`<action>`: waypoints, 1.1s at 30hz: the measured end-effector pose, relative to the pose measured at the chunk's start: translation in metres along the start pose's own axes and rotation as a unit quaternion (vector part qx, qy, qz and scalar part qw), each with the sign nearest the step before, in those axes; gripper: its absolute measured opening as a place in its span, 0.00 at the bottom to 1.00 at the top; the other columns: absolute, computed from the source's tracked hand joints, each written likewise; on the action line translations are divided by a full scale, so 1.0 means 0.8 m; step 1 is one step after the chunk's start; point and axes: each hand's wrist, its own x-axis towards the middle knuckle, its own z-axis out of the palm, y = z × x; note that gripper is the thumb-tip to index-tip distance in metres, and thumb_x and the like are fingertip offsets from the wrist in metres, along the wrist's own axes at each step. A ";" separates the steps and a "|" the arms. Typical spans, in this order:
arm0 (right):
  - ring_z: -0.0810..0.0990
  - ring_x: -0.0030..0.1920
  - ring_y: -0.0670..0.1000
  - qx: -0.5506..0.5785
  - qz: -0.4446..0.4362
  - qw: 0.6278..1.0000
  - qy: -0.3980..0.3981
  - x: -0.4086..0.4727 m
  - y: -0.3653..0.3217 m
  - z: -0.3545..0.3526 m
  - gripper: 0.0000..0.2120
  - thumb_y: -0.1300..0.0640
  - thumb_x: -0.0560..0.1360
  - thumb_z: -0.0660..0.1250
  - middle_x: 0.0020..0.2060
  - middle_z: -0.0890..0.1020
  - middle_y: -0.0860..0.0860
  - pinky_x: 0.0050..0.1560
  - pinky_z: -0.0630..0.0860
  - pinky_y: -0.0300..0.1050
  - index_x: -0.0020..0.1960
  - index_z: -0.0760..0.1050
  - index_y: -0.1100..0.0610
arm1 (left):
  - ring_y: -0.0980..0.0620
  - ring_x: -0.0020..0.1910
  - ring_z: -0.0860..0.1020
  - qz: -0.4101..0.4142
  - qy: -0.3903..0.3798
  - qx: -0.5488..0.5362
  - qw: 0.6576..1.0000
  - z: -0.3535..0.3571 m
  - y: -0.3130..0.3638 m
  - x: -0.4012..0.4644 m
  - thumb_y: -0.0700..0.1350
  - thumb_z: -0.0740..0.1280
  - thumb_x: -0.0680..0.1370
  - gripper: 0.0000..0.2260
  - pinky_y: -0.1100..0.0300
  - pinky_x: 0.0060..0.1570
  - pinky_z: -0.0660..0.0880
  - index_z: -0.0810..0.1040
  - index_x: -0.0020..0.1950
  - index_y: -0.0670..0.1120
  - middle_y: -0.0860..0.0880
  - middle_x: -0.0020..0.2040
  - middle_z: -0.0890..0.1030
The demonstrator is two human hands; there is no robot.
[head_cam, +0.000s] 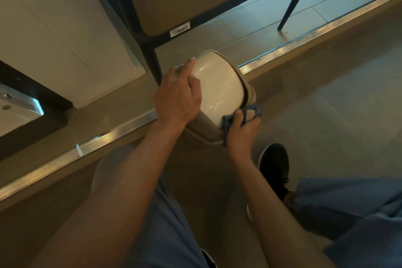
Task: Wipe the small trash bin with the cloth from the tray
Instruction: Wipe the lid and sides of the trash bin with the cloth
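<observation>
Mid-wipe: small trash bin on the floor beside a black table leg, steadied by left hand with fingers laid over its domed lid. Right hand, grip curled round the blue cloth, pressing at the bin's side below the lid rim. Next, probably: dragging cloth around the body, with bin held firm against sliding.

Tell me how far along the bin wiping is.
Done: the blue cloth is already in the right hand, so fetching it is finished. In hand: the left hand steadies the small trash bin on its lid while the cloth presses against its near side. Left: how much surface remains unwiped cannot be told.
</observation>
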 end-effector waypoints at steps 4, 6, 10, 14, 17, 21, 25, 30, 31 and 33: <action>0.74 0.62 0.58 0.038 0.043 0.998 -0.017 -0.036 0.020 0.004 0.18 0.48 0.83 0.61 0.62 0.73 0.59 0.66 0.72 0.59 0.66 0.64 0.58 | 0.46 0.65 0.75 -0.001 -0.003 -0.005 1.000 -0.001 -0.003 0.000 0.52 0.51 0.85 0.22 0.58 0.51 0.67 0.65 0.79 0.54 0.46 0.70 0.75; 0.75 0.62 0.58 0.028 0.039 0.999 -0.012 -0.013 0.012 0.000 0.16 0.46 0.83 0.63 0.61 0.74 0.58 0.65 0.73 0.59 0.62 0.64 0.56 | 0.46 0.65 0.75 -0.002 -0.001 -0.003 1.000 -0.001 -0.001 -0.001 0.51 0.52 0.85 0.22 0.58 0.51 0.66 0.65 0.79 0.54 0.46 0.70 0.75; 0.75 0.62 0.55 0.045 0.051 0.998 -0.007 0.027 -0.011 -0.003 0.19 0.44 0.82 0.62 0.62 0.74 0.56 0.63 0.72 0.53 0.65 0.65 0.56 | 0.47 0.65 0.74 -0.008 0.001 -0.001 1.000 0.000 0.001 -0.002 0.52 0.51 0.85 0.22 0.59 0.52 0.66 0.65 0.79 0.53 0.46 0.70 0.74; 0.75 0.52 0.47 0.094 0.087 0.992 0.011 -0.034 -0.004 0.007 0.20 0.47 0.84 0.60 0.56 0.74 0.50 0.52 0.71 0.41 0.69 0.64 0.58 | 0.46 0.64 0.75 -0.006 0.007 -0.007 1.000 0.000 0.003 -0.003 0.51 0.51 0.85 0.22 0.58 0.51 0.67 0.66 0.79 0.53 0.45 0.69 0.75; 0.76 0.53 0.49 0.117 0.139 0.983 -0.007 -0.070 0.004 0.008 0.18 0.45 0.85 0.57 0.54 0.76 0.51 0.49 0.68 0.41 0.66 0.65 0.58 | 0.45 0.63 0.75 -0.002 0.008 -0.015 1.000 -0.002 -0.002 -0.002 0.51 0.50 0.84 0.22 0.57 0.51 0.68 0.66 0.78 0.52 0.45 0.69 0.76; 0.77 0.47 0.49 0.091 0.136 0.986 -0.034 -0.062 0.000 -0.014 0.14 0.46 0.85 0.59 0.47 0.76 0.50 0.41 0.72 0.44 0.60 0.68 0.57 | 0.45 0.63 0.76 -0.003 0.015 -0.026 1.000 -0.002 -0.003 -0.002 0.51 0.51 0.84 0.23 0.55 0.51 0.69 0.67 0.78 0.52 0.45 0.69 0.76; 0.78 0.46 0.50 0.041 0.078 0.996 -0.031 -0.058 -0.009 -0.047 0.08 0.49 0.85 0.60 0.45 0.77 0.50 0.41 0.73 0.45 0.54 0.70 0.54 | 0.47 0.62 0.75 0.001 0.023 -0.036 0.999 0.001 -0.002 -0.003 0.52 0.51 0.83 0.23 0.57 0.51 0.67 0.68 0.77 0.52 0.46 0.67 0.76; 0.80 0.45 0.53 0.032 0.007 0.999 -0.040 -0.053 -0.043 -0.077 0.08 0.47 0.83 0.63 0.45 0.80 0.55 0.44 0.76 0.52 0.50 0.73 0.51 | 0.46 0.63 0.74 0.023 0.027 -0.068 0.997 0.000 -0.008 0.000 0.51 0.54 0.82 0.21 0.58 0.54 0.68 0.73 0.74 0.49 0.46 0.67 0.76; 0.80 0.45 0.53 0.029 -0.007 0.998 -0.056 -0.050 -0.053 -0.081 0.08 0.47 0.83 0.63 0.45 0.80 0.55 0.45 0.76 0.52 0.50 0.74 0.52 | 0.46 0.63 0.73 0.029 0.030 -0.076 0.996 -0.003 -0.007 0.000 0.50 0.57 0.83 0.20 0.57 0.56 0.69 0.74 0.73 0.48 0.46 0.67 0.75; 0.81 0.46 0.52 0.018 -0.037 0.993 -0.106 -0.045 -0.078 -0.090 0.09 0.48 0.82 0.64 0.46 0.81 0.55 0.44 0.77 0.49 0.51 0.75 0.53 | 0.47 0.65 0.71 0.040 0.040 -0.092 0.994 -0.010 -0.004 -0.001 0.48 0.61 0.82 0.18 0.54 0.61 0.71 0.76 0.71 0.48 0.46 0.68 0.75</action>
